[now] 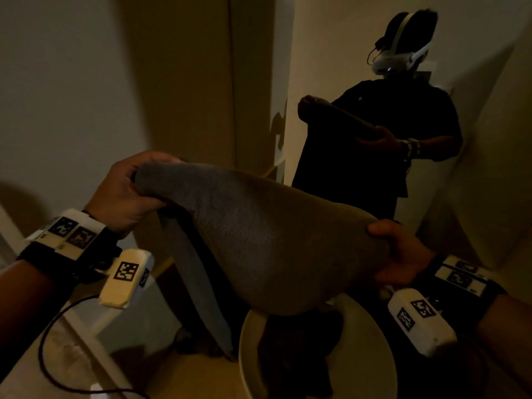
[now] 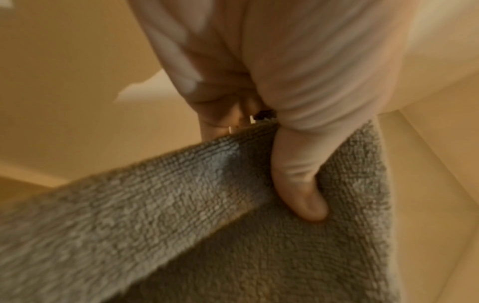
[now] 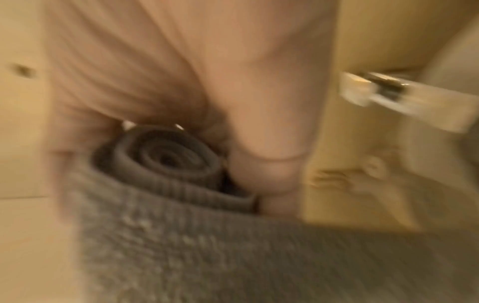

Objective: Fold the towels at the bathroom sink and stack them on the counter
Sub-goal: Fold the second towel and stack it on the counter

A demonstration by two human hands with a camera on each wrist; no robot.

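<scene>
From the head camera, a grey towel (image 1: 259, 240) is stretched in the air above the white sink basin (image 1: 250, 355), with the left hand (image 1: 126, 191) gripping its upper corner up and left of the basin and the right hand (image 1: 403, 254) gripping the opposite end to the basin's upper right; the slack between them sags toward the bowl, and a long tail hangs down just left of it. Something dark lies inside the basin, perhaps more towels, but it is too dim to tell. The mirror behind the basin reflects the person holding the cloth. In the left wrist view the thumb (image 2: 303, 184) is pressed flat onto the towel (image 2: 181, 215), pinching its edge against fingers curled behind. In the right wrist view, which is blurred, the thumb (image 3: 267, 164) and curled fingers clamp the towel (image 3: 207, 246) where its edge is rolled into a coil. No folded stack shows on the counter (image 1: 72, 355) beside the basin, so the work looks early: this towel is not yet fully folded or stacked.
</scene>
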